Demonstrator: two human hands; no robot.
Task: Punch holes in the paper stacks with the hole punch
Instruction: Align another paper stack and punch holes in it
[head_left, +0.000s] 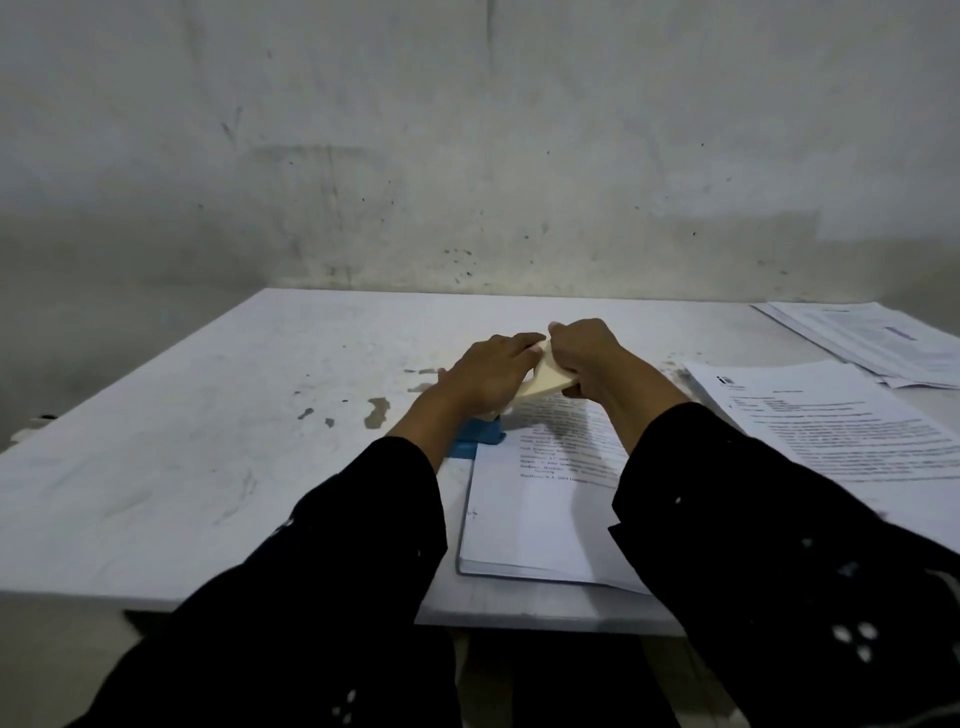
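A hole punch with a blue base (480, 435) and a cream lever (545, 382) stands in the middle of the white table (208, 441). A printed paper stack (545, 499) lies in front of me, its far left edge at the punch. My left hand (488, 376) lies flat on the lever's left side. My right hand (597, 358) grips the lever's right end. Both hands hide most of the punch. Whether the stack's edge sits inside the slot is hidden.
Another printed stack (831, 421) lies to the right of the worked one. More sheets (878, 338) rest at the table's far right corner. A stained wall (467, 156) rises behind the table. Black sleeves cover both forearms.
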